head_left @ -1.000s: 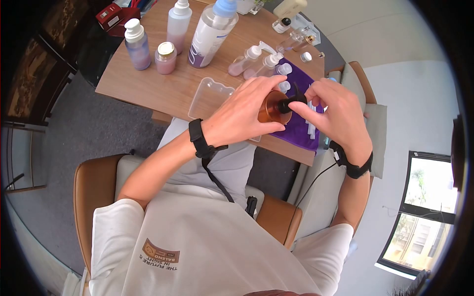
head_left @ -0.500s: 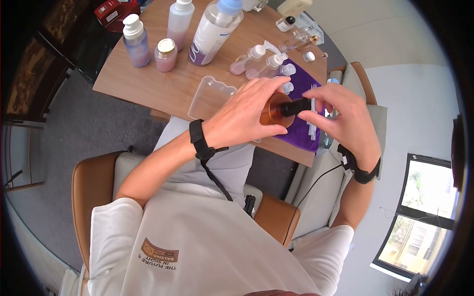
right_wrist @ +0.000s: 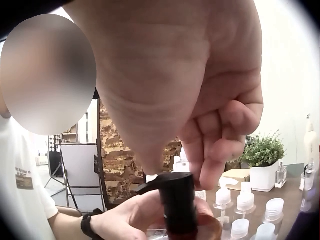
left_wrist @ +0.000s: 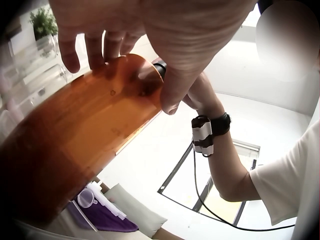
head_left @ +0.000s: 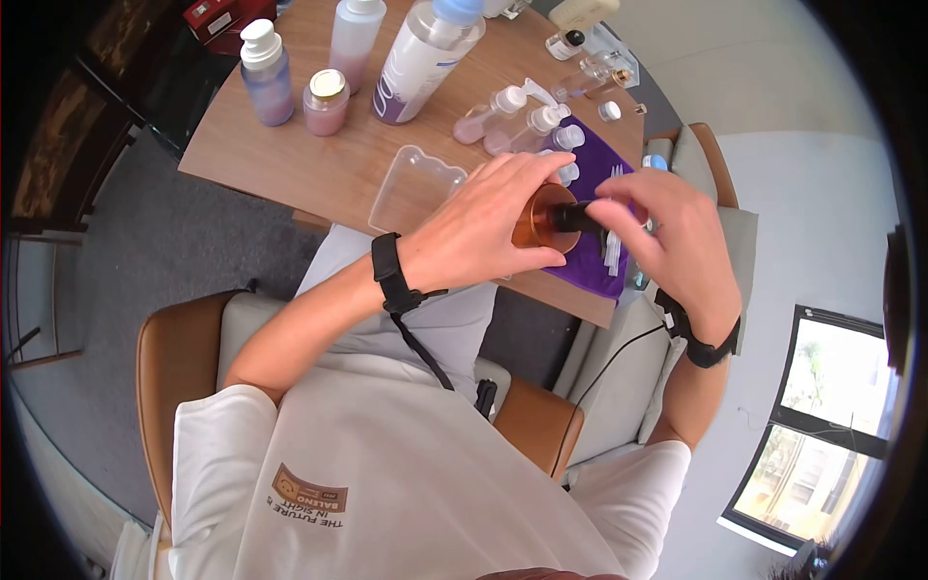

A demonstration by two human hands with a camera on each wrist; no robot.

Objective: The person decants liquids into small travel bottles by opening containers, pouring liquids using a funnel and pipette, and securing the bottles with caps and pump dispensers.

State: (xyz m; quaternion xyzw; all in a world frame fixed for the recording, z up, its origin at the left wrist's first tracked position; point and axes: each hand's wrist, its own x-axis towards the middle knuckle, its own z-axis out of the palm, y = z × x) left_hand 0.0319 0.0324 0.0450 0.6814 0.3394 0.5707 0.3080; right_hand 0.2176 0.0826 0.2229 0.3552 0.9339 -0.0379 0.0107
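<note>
My left hand grips an amber pump bottle round its body, thumb on one side and fingers on the other. The bottle is tilted, its black pump head turned toward my right hand. The right thumb and fingers pinch around the pump head, with its short spout pointing out under the thumb in the right wrist view. In the left wrist view the bottle's see-through orange body fills the near side. Below the hands lies a purple cloth with thin white sticks on it.
A clear wavy-edged tray lies left of the bottle. Farther back stand a large blue-capped bottle, a gold-lidded jar and a white-pump bottle. Several small clear bottles crowd behind my hands. A potted plant stands behind.
My right hand drew back to the right, then came in again over the pump head, its fingers shifting round it. The left hand keeps its grip on the bottle.
</note>
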